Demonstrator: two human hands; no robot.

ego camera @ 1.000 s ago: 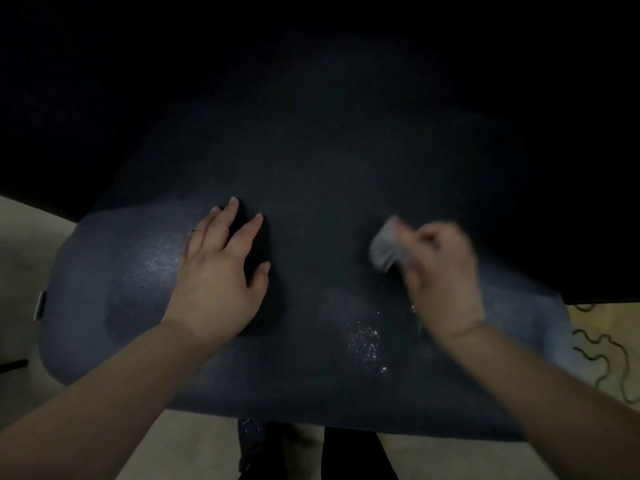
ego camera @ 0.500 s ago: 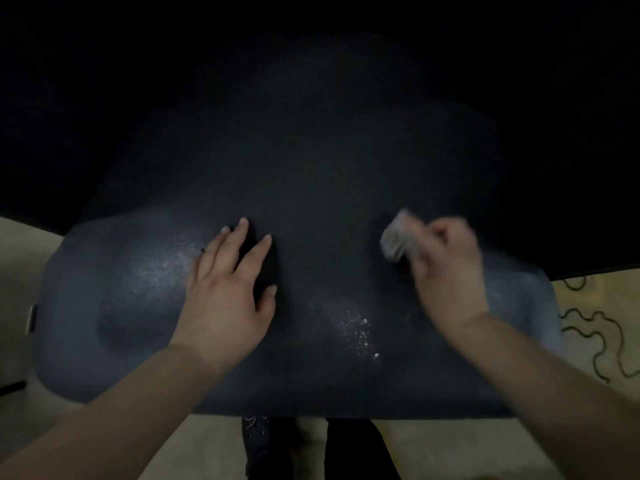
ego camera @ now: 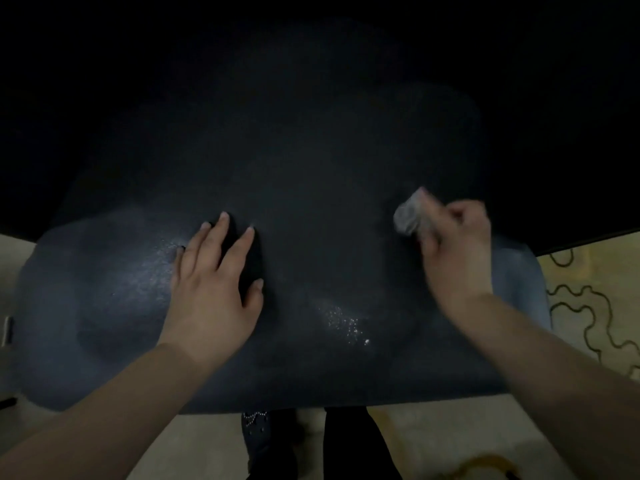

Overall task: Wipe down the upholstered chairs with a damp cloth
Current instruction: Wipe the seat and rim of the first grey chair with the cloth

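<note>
The left hand (ego camera: 211,289) lies flat on the dark blue-grey upholstered chair seat (ego camera: 311,237), palm down, fingers straight and slightly spread toward twelve o'clock, thumb out toward three o'clock, holding nothing; its bare forearm runs back toward seven o'clock. The seat's rounded left edge sits at about nine o'clock from that hand, with pale beige floor (ego camera: 194,445) showing beyond it and along the near edge at six o'clock. Between the hands there is a broad stretch of bare fabric, and a scatter of small white specks (ego camera: 343,322) lies on it at about four o'clock from the left hand. Past twelve o'clock the seat fades into deep shadow and its far edge cannot be made out. The right hand (ego camera: 457,251), blurred, has its fingers curled round a small crumpled grey cloth (ego camera: 410,214), which sticks out of the fist toward eleven o'clock and sits against the fabric near the seat's right side; the forearm trails off toward five o'clock. Just beyond the right edge, at three o'clock, lies a yellowish rug with dark squiggly lines (ego camera: 595,306). No writing or label can be read anywhere.
</note>
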